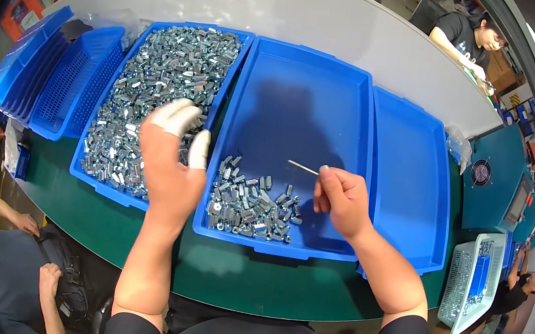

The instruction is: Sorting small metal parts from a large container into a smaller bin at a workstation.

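Note:
My left hand (172,155), with white coverings on its fingertips and thumb, is over the right side of a blue tray (104,190) heaped with small silvery hex-shaped metal pieces (181,56). Its thumb stands apart from its curved fingers, and no piece shows between them. Over the middle blue tray (308,55), my right hand (343,196) pinches a thin, straight metal rod (303,167) that points left. A smaller pile of the same hex pieces (253,205) lies in that tray's near left corner, between my hands.
Another blue tray (410,178) stands to the right on the green table (234,276). Blue baskets (81,77) lean at the left. A pale basket of metal pieces (460,284) and a teal machine with a fan (497,172) are at the right. Other people are nearby.

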Tool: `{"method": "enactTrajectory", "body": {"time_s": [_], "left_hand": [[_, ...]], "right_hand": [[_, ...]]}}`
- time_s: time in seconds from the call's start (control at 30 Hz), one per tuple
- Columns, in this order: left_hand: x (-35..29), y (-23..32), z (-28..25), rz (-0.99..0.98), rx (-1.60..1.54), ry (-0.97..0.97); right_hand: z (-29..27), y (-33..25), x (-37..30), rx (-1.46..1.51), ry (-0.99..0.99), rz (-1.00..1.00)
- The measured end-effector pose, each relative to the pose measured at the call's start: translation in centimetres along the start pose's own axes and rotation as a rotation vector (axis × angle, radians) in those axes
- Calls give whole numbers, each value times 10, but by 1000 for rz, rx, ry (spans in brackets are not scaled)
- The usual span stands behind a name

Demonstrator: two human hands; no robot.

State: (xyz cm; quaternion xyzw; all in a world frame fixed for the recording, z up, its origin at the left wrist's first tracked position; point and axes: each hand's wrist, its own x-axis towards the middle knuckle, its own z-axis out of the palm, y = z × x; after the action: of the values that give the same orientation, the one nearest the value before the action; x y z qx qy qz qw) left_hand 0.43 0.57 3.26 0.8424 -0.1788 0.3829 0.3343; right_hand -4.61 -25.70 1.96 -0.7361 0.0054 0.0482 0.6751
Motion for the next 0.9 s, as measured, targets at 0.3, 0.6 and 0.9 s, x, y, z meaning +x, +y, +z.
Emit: {"method": "enactTrajectory", "body": {"time_s": [0.3, 0.6, 0.9], "left_hand": [[-39, 20, 26, 262, -73, -727], [-34, 19, 23, 92, -256, -823], [-26, 27, 14, -409, -623, -563]], "right_hand": [[3, 1, -1, -39, -66, -49], [2, 3, -1, -15, -79, -64], [-1, 5, -2, -69, -137, -59]]}}
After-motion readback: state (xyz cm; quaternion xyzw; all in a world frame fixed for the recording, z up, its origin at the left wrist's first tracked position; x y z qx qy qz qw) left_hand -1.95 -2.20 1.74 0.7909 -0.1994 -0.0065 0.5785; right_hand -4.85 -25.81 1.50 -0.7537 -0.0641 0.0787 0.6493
